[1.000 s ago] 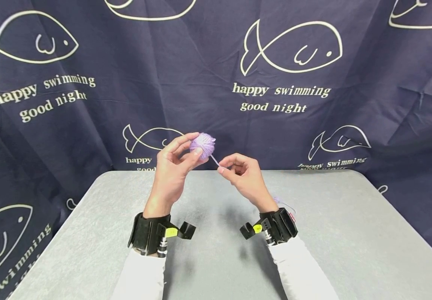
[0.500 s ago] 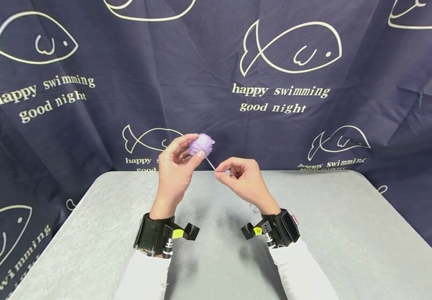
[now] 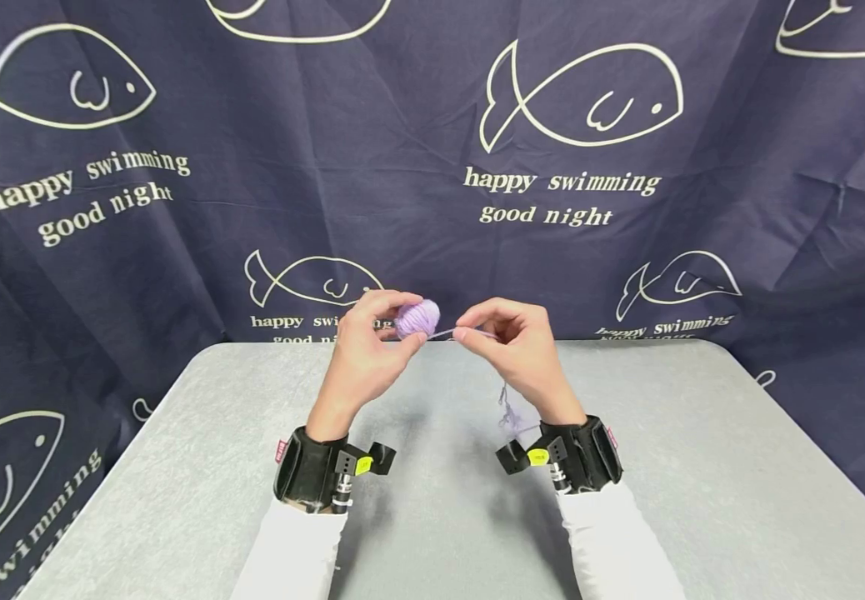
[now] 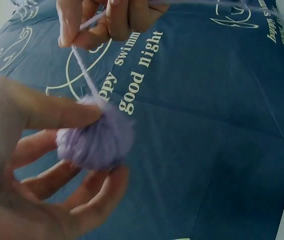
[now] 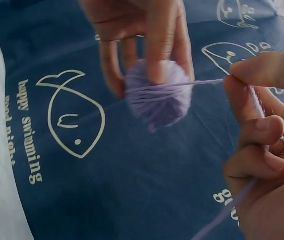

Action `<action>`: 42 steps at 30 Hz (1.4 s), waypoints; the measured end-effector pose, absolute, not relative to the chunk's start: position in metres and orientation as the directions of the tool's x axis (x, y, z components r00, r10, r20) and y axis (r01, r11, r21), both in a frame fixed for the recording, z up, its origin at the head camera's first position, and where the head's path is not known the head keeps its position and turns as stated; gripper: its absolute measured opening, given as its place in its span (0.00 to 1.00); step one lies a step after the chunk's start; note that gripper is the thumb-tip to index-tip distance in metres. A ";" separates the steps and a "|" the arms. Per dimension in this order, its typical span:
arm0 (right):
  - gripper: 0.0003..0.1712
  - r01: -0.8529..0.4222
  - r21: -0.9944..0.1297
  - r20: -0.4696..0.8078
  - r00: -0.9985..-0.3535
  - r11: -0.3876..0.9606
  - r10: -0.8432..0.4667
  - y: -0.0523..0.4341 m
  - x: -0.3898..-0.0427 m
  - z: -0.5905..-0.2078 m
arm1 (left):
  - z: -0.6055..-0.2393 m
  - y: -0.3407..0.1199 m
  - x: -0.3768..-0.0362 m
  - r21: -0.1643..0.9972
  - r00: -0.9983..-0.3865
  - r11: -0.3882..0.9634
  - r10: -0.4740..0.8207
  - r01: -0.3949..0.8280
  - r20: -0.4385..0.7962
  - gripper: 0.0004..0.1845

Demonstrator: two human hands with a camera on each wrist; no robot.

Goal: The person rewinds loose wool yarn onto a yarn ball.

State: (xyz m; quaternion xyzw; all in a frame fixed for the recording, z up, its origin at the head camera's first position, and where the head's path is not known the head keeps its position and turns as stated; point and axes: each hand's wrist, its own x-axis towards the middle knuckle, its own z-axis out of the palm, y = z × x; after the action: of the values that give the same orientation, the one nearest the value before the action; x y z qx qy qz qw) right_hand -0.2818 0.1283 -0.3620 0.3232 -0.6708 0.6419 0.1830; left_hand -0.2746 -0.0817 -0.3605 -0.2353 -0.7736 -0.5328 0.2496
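A small lilac yarn ball is held up over the far part of the grey table. My left hand grips the yarn ball between thumb and fingertips. A taut yarn strand runs from the yarn ball to my right hand, which pinches the strand between thumb and forefinger. The loose yarn tail hangs below my right palm. Both wrists carry black camera cuffs.
A dark blue curtain printed with fish outlines and words hangs right behind the table and down its sides. The table's far edge lies just beyond my hands.
Both hands have dropped lower and shifted right. The ball has come down with my left hand, and my right hand has swung round so that the strand now runs nearly level.
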 end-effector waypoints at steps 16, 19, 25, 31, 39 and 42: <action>0.09 -0.597 -0.784 0.613 -0.788 -0.167 -0.059 0.143 -0.287 -0.356 | -0.357 -0.084 -0.267 0.788 -0.655 0.032 0.579 0.614 0.486 0.21; 0.10 -0.564 -0.810 0.579 -0.812 -0.158 -0.070 0.143 -0.288 -0.358 | -0.355 -0.084 -0.265 0.801 -0.624 -0.063 0.592 0.596 0.511 0.22; 0.06 -0.499 -0.860 0.510 -0.840 -0.104 -0.187 0.141 -0.292 -0.364 | -0.352 -0.081 -0.263 0.771 -0.596 -0.271 0.506 0.577 0.624 0.24; 0.05 -0.484 -0.875 0.471 -0.829 -0.035 -0.303 0.133 -0.291 -0.368 | -0.347 -0.076 -0.262 0.694 -0.674 -0.389 0.214 0.605 0.707 0.24; 0.04 -0.565 -0.823 0.502 -0.773 0.061 -0.387 0.123 -0.283 -0.366 | -0.346 -0.073 -0.265 0.690 -0.747 -0.312 -0.119 0.654 0.654 0.21; 0.04 -0.595 -0.797 0.514 -0.759 0.104 -0.400 0.122 -0.280 -0.364 | -0.347 -0.075 -0.267 0.703 -0.735 -0.220 -0.146 0.676 0.662 0.20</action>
State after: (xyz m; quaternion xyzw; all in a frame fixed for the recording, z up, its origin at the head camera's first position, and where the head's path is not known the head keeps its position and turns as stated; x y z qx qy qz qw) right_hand -0.2796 0.1223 -0.3642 0.3369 -0.7381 0.5784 0.0844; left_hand -0.2671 -0.0754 -0.3469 -0.2368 -0.5603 -0.7441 0.2761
